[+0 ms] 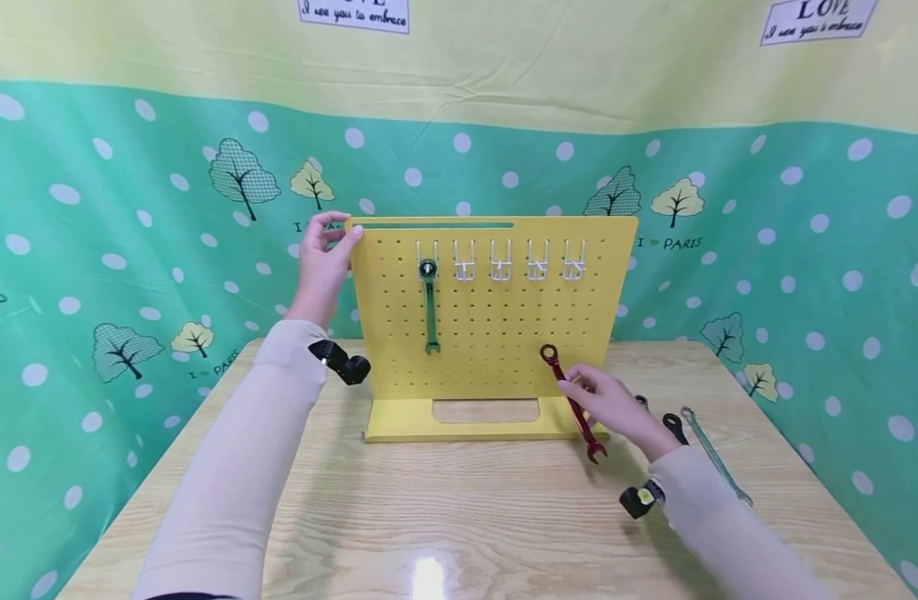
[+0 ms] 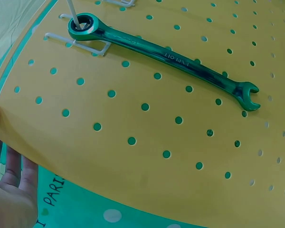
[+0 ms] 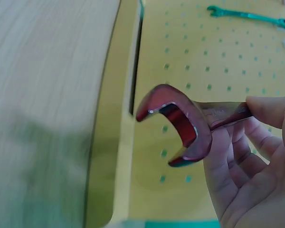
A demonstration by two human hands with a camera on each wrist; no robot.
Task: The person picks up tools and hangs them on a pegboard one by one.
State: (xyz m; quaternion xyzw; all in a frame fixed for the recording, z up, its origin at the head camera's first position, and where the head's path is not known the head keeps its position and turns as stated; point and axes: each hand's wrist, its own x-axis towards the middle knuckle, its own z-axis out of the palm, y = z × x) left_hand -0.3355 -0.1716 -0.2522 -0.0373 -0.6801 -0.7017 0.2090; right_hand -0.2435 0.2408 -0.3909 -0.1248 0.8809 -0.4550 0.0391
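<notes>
My left hand (image 1: 324, 265) holds the upper left corner of a yellow pegboard (image 1: 496, 312), thumb in front and fingers behind its edge. A green combination wrench (image 1: 431, 312) hangs by its ring end from the leftmost white hook; in the left wrist view the hook passes through the ring of the green wrench (image 2: 166, 59). My right hand (image 1: 605, 404) pinches a red combination wrench (image 1: 574, 404) by its shaft, in front of the board's lower right. Its ring end points up and left. The open end of the red wrench (image 3: 180, 123) faces the right wrist camera.
Several white hooks (image 1: 500, 262) line the board's upper part, to the right of the green wrench. A silver wrench (image 1: 715, 454) and a black wrench (image 1: 675, 427) lie on the wooden table (image 1: 459, 517) at right, partly behind the right forearm. A patterned curtain (image 1: 459, 167) hangs behind.
</notes>
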